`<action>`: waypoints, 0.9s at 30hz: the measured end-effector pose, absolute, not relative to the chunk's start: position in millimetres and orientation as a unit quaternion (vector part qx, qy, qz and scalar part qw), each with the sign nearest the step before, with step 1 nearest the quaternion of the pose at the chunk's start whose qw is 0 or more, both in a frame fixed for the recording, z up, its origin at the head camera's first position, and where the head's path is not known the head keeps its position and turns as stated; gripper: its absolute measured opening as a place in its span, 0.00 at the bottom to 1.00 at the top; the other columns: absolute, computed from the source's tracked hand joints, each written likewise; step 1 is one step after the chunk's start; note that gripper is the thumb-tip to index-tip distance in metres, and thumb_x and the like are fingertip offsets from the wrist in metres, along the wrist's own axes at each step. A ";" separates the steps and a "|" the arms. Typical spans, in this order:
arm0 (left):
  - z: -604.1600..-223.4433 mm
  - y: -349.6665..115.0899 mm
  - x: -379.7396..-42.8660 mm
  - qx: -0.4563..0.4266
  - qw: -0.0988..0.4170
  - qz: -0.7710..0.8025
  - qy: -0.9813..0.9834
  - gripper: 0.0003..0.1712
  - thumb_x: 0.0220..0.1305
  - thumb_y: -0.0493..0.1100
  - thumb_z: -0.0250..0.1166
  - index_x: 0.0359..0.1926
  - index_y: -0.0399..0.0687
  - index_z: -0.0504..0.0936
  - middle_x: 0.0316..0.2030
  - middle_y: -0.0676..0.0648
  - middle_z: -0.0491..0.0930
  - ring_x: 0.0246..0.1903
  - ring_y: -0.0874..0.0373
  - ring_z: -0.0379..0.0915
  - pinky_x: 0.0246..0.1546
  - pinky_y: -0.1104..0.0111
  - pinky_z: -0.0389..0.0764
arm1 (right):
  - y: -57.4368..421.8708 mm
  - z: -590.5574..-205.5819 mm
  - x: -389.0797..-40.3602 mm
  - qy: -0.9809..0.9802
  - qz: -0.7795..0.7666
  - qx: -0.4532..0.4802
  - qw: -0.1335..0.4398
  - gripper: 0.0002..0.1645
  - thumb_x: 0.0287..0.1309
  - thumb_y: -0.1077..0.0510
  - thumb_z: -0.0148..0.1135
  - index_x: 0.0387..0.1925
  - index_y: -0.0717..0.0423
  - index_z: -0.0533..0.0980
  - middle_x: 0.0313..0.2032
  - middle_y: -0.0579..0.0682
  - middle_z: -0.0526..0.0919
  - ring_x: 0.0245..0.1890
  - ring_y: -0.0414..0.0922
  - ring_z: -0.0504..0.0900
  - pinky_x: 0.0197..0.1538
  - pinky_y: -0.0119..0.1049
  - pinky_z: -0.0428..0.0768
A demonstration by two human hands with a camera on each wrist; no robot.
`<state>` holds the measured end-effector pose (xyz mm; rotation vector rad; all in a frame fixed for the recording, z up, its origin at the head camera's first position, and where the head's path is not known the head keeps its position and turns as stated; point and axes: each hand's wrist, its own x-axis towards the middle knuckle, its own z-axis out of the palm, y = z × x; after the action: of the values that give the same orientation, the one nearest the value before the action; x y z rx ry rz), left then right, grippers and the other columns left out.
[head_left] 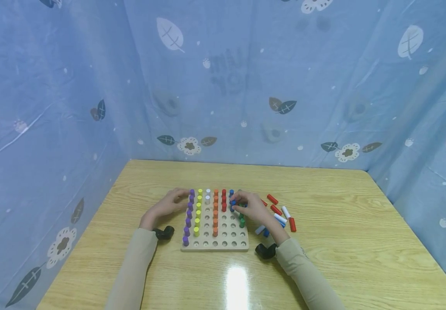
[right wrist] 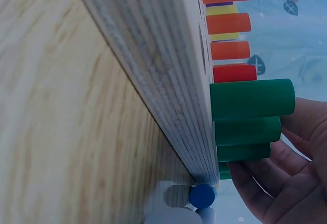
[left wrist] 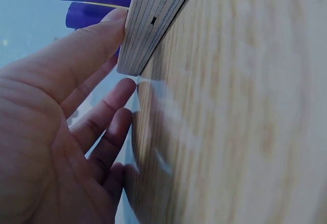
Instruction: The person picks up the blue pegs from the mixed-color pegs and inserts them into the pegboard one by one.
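Observation:
A wooden pegboard (head_left: 221,246) with rows of holes lies on the table, carrying coloured pegs in columns. My left hand (head_left: 170,203) is at its left edge, the thumb touching the board beside a purple peg (left wrist: 94,15) while the other fingers stay loosely bent. Over the board's right part, my right hand (head_left: 251,207) pinches a blue peg (head_left: 233,202) in the blue column, behind the green pegs (head_left: 242,223). In the right wrist view, a green peg (right wrist: 253,99) hides the fingertips, so how deep the blue peg sits cannot be seen.
Loose pegs in red, white and blue lie right of the board, among them a red peg (head_left: 293,224) and a white peg (head_left: 286,212). The wooden table (head_left: 347,241) meets a blue patterned curtain (head_left: 223,94) at the back and sides.

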<state>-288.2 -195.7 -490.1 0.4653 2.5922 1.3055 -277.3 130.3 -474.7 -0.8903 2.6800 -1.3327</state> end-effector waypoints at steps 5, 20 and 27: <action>-492.1 -195.0 -287.4 0.151 0.102 0.446 0.876 0.30 0.60 0.54 0.62 0.63 0.58 0.68 0.62 0.49 0.64 0.66 0.47 0.50 0.66 0.44 0.51 | 130.0 -475.8 -275.7 0.857 -0.423 -0.292 0.004 0.12 0.55 0.62 0.64 0.42 0.55 0.77 0.39 0.49 0.82 0.38 0.44 0.82 0.41 0.32 0.81; -498.6 -197.3 -287.7 0.160 0.095 0.439 0.879 0.32 0.59 0.55 0.62 0.63 0.56 0.68 0.61 0.49 0.65 0.65 0.47 0.51 0.66 0.43 0.51 | 139.3 -466.2 -273.4 0.860 -0.411 -0.304 0.010 0.15 0.58 0.60 0.61 0.47 0.58 0.76 0.41 0.52 0.82 0.42 0.46 0.81 0.47 0.41 0.80; -496.2 -194.8 -284.4 0.151 0.104 0.463 0.867 0.31 0.60 0.53 0.61 0.64 0.55 0.67 0.63 0.47 0.63 0.66 0.45 0.49 0.66 0.42 0.48 | 146.3 -458.6 -271.0 0.865 -0.412 -0.285 0.014 0.16 0.59 0.57 0.61 0.48 0.57 0.76 0.42 0.50 0.82 0.42 0.46 0.81 0.45 0.39 0.80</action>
<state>-284.4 -194.8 -496.2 0.4449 2.5561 1.3665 -271.0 146.3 -458.6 -0.8885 2.6934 -1.2831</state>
